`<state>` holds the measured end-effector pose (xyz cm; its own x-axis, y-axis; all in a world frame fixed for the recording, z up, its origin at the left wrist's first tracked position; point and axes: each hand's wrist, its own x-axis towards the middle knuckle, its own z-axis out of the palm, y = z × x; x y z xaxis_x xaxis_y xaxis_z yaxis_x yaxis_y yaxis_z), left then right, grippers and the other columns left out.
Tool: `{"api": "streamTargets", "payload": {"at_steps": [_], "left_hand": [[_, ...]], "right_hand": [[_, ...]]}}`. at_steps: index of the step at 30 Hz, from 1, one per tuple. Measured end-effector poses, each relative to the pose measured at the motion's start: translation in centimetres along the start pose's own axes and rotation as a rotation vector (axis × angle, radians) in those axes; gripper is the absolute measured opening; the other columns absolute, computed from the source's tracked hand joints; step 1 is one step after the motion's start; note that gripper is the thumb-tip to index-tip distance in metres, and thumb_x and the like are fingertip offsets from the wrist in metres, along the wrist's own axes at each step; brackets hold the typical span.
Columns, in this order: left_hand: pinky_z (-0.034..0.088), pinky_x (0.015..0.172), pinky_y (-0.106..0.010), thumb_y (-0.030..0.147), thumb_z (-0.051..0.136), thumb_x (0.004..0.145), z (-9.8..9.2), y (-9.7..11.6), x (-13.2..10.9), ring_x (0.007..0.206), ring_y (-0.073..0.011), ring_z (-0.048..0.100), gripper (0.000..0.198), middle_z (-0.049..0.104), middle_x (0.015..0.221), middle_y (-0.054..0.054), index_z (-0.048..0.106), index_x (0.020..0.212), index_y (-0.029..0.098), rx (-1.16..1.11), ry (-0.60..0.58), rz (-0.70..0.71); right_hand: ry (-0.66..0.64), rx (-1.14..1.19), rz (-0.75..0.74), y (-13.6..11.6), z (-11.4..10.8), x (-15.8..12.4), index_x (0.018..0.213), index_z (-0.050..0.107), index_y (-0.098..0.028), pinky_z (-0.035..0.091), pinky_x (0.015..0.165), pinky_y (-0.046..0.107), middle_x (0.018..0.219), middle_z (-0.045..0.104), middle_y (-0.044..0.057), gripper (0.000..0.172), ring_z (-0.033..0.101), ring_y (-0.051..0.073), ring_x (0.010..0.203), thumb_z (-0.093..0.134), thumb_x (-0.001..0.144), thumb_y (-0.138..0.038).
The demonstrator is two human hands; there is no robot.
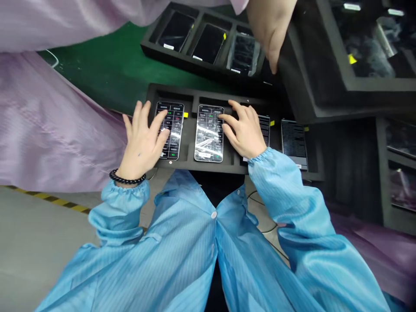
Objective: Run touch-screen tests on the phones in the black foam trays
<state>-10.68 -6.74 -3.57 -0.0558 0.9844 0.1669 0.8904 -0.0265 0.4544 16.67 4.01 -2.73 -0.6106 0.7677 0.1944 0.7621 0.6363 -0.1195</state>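
Observation:
My left hand [142, 141], fingers spread, lies over the left edge of a smartphone [173, 138] whose lit screen shows a grid of buttons. A second smartphone [209, 134] with a similar grid lies to its right. My right hand [245, 130] reaches over that phone's right edge, its fingers apart and fingertips near the upper part of the screen. Both phones rest in a black foam tray [190, 165]. Partly behind my right hand is a third phone [265, 125] with lines of text. A fourth phone [294, 143] shows text at the tray's right end.
Beyond, a second foam tray [182, 56] holds several phones on the green table [107, 82]. A co-worker's hand [271, 32] hangs over that tray. Stacked foam trays [360, 97] stand at the right. Purple sleeves and clothing [58, 121] of people are close at the left.

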Motion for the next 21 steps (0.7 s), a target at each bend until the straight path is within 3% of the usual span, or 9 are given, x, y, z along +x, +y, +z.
{"api": "streamTargets", "payload": {"at_steps": [3,9,13,16,21], "left_hand": [[-0.002,0.122,-0.072,0.054,0.025,0.106,0.4,0.3,0.8,0.160,-0.0363,0.003,0.060,0.012,0.171,-0.014,0.039,0.156,0.025,0.053,-0.062,0.028],[0.000,0.120,-0.077,0.052,0.026,0.105,0.6,1.0,1.8,0.159,-0.0393,0.008,0.058,0.019,0.170,-0.016,0.049,0.150,0.023,0.099,-0.092,0.030],[0.005,0.124,-0.072,0.055,0.025,0.105,-0.6,1.0,0.1,0.158,-0.0373,0.012,0.062,0.022,0.169,-0.014,0.041,0.155,0.023,0.029,0.072,0.000],[0.015,0.126,-0.066,0.056,0.021,0.105,-1.0,0.4,-2.2,0.156,-0.0349,0.022,0.064,0.033,0.163,-0.018,0.045,0.151,0.017,-0.046,0.200,-0.016],[0.014,0.130,-0.058,0.053,0.023,0.106,0.7,-1.0,-6.0,0.154,-0.0307,0.031,0.056,0.045,0.157,-0.010,0.053,0.146,0.027,-0.104,0.325,-0.013]], "right_hand": [[0.052,0.031,-0.020,0.0,0.2,-0.1,0.129,0.064,-0.023,0.034,0.117,0.060,0.157,0.046,0.012,0.038,0.049,0.032,0.136,0.038,0.105,-0.036],[0.074,0.064,-0.047,-0.5,-0.8,-0.8,0.127,0.066,-0.018,0.038,0.115,0.058,0.152,0.051,0.017,0.036,0.053,0.033,0.132,0.043,0.103,-0.031],[0.122,0.151,-0.103,-1.7,-2.9,-3.0,0.130,0.064,-0.014,0.045,0.111,0.053,0.149,0.055,0.018,0.037,0.055,0.032,0.129,0.044,0.103,-0.029],[0.147,0.214,-0.112,-2.9,-4.1,-5.1,0.127,0.066,-0.013,0.046,0.111,0.053,0.143,0.060,0.018,0.034,0.058,0.031,0.127,0.045,0.102,-0.025],[0.220,0.349,-0.113,-3.8,-2.8,-7.4,0.119,0.069,-0.015,0.046,0.113,0.053,0.133,0.066,0.015,0.028,0.062,0.027,0.120,0.049,0.100,-0.017]]}}
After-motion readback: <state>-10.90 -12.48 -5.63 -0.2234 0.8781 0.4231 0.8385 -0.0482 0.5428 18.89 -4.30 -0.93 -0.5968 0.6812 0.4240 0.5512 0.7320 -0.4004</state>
